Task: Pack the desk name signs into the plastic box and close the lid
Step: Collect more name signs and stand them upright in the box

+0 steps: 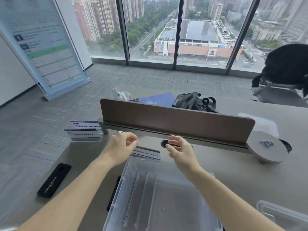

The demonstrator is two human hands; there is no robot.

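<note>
two name signs [83,130] left, divider [176,119] behind

Both bare forearms extend from 6 o'clock toward 12, converging slightly. Left hand [120,146] at roughly 11 o'clock of frame centre-bottom, back of hand up, fingers curled with thumb and fingertips pinched close together. Right hand [180,151] at 1 o'clock, palm facing left, fingers loosely curved and spread, gripping nothing.

Single head view, close above desk [233,172], facing forward-down toward window [180,30].
</note>
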